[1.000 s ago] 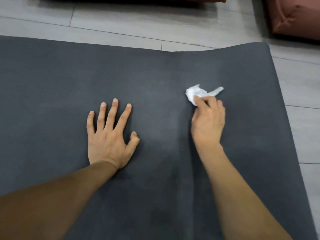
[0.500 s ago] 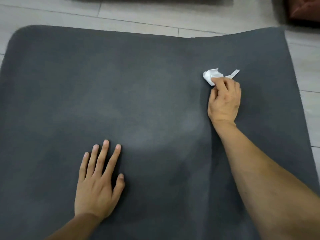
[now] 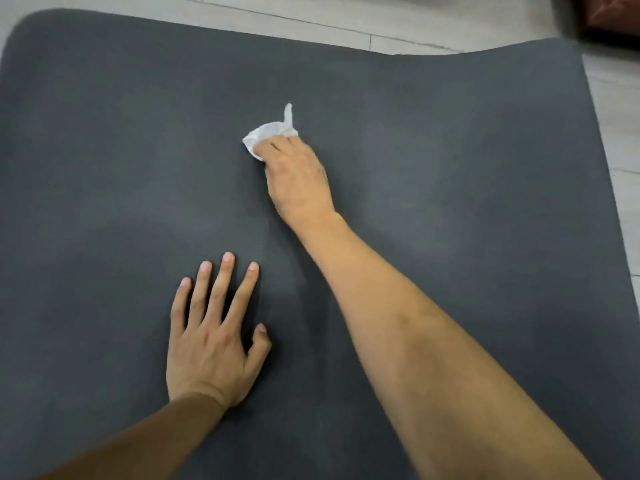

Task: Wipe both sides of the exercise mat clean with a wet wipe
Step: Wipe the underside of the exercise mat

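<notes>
A dark grey exercise mat [image 3: 104, 150] lies flat on the floor and fills most of the view, its far edge with rounded corners at the top. My right hand [image 3: 298, 178] grips a crumpled white wet wipe [image 3: 268, 133] and presses it onto the mat near the upper middle. One twisted end of the wipe sticks up. My left hand [image 3: 211, 334] lies flat on the mat with fingers spread, nearer to me and left of the right forearm. Faint lighter streaks show on the mat around both hands.
Pale tiled floor [image 3: 311, 22] runs beyond the mat's far edge and along its right side. A reddish-brown cushion-like object [image 3: 613, 15] sits at the top right corner, off the mat.
My right hand has swept the wipe leftward from the mat's right part to its upper middle. The left hand stays flat on the mat. The view has shifted, showing more of the mat's far edge.
</notes>
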### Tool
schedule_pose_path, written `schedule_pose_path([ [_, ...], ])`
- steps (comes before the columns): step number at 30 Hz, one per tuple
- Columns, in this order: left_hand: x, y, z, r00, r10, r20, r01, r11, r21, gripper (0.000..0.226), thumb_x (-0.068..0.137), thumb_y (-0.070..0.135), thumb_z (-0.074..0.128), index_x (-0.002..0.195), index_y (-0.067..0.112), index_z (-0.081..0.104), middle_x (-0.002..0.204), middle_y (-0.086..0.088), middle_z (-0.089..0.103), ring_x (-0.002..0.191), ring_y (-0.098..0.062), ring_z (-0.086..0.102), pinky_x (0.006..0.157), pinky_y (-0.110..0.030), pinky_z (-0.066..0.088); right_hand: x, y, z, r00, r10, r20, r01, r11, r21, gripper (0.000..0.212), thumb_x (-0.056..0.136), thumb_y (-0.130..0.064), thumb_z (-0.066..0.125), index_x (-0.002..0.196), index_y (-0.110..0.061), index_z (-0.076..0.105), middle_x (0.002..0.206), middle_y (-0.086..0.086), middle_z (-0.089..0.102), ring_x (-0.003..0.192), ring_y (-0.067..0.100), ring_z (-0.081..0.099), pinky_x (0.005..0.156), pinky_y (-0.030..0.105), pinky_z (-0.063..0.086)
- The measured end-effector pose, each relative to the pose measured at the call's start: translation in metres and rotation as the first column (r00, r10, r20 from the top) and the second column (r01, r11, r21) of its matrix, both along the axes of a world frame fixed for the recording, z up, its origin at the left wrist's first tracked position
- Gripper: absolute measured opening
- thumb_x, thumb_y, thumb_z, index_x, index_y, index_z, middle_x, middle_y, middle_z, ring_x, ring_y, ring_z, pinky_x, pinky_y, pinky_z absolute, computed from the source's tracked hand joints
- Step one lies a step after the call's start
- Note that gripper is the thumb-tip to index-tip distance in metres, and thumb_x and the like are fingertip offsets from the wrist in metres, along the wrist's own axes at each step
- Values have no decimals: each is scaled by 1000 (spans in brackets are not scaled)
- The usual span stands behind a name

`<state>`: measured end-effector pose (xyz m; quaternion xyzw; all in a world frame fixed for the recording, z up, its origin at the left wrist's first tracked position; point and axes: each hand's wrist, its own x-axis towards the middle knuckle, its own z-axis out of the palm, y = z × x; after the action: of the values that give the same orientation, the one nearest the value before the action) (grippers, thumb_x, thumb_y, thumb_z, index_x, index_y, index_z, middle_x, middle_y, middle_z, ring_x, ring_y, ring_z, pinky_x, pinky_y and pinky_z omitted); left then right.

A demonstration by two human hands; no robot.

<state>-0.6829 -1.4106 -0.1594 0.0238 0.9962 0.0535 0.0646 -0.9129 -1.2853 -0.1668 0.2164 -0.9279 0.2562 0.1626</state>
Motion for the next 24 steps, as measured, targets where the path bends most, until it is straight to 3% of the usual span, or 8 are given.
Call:
schedule_pose_path([
  [3, 1, -1, -1, 1000, 1, -13, -1, 1000, 13, 77, 90, 46, 37, 163, 24, 28, 171, -7, 20, 157, -34, 20, 126, -56, 17, -9, 69, 2, 997, 56, -58, -49, 993, 109, 32, 81, -8, 47, 97, -14, 74, 98, 7, 72, 88, 30, 65, 79, 36, 54],
  [7, 1, 0, -1, 1000, 1, -27, 0, 1000, 24, 76, 91, 46, 37, 163, 24, 28, 171, -7, 21, 157, -34, 20, 126, -55, 17, 9, 211, 13, 902, -431, 4, 419, 881, 220, 34, 85, -10, 48, 108, -14, 73, 107, 11, 71, 98, 36, 60, 86, 35, 42],
  [10, 1, 0, -1, 1000, 7, -29, -7, 1000, 19, 75, 91, 46, 37, 162, 24, 29, 171, -7, 22, 157, -33, 20, 126, -55, 17, 16, 197, 14, 736, -676, 42, 658, 729, 191, 30, 81, -4, 49, 97, -10, 74, 95, 16, 70, 87, 40, 60, 76, 40, 43],
  [12, 1, 0, -1, 1000, 6, -28, -5, 1000, 20, 75, 91, 46, 37, 162, 24, 30, 170, -7, 22, 157, -33, 21, 126, -55, 17, 13, 142, 15, 791, -611, 1, 610, 790, 51, 24, 74, 0, 53, 81, -12, 73, 85, 13, 71, 75, 37, 62, 67, 38, 46],
  [14, 0, 0, -2, 999, 5, -32, -5, 1000, 17, 75, 90, 46, 37, 162, 24, 31, 170, -7, 23, 157, -34, 21, 126, -55, 17, 20, 75, 11, 915, -395, -78, 393, 919, -38, 25, 70, 2, 53, 81, -12, 72, 81, 11, 70, 73, 31, 60, 68, 38, 44],
  [19, 1, 0, -3, 999, 7, -54, -6, 1000, 26, 74, 91, 46, 35, 162, 24, 32, 170, -8, 24, 156, -34, 22, 127, -54, 16, 37, 61, 8, 999, -4, -50, 13, 982, 186, 30, 79, -6, 45, 91, -12, 72, 87, 6, 68, 73, 31, 58, 66, 37, 48],
  [22, 1, 0, -3, 997, 12, -80, -8, 999, 46, 73, 92, 46, 36, 161, 23, 34, 169, -9, 27, 156, -35, 24, 126, -54, 17, 35, 164, 12, 958, -279, -71, 288, 911, 296, 32, 82, -9, 47, 99, -13, 73, 96, 13, 70, 81, 37, 61, 73, 41, 50],
  [24, 1, 0, -3, 996, 15, -91, -11, 999, 46, 72, 92, 46, 36, 161, 23, 34, 169, -9, 27, 155, -35, 24, 126, -55, 18, 50, 219, 19, 850, -527, 7, 500, 809, 309, 34, 83, -5, 47, 104, -12, 72, 101, 16, 69, 88, 40, 59, 75, 42, 47],
])
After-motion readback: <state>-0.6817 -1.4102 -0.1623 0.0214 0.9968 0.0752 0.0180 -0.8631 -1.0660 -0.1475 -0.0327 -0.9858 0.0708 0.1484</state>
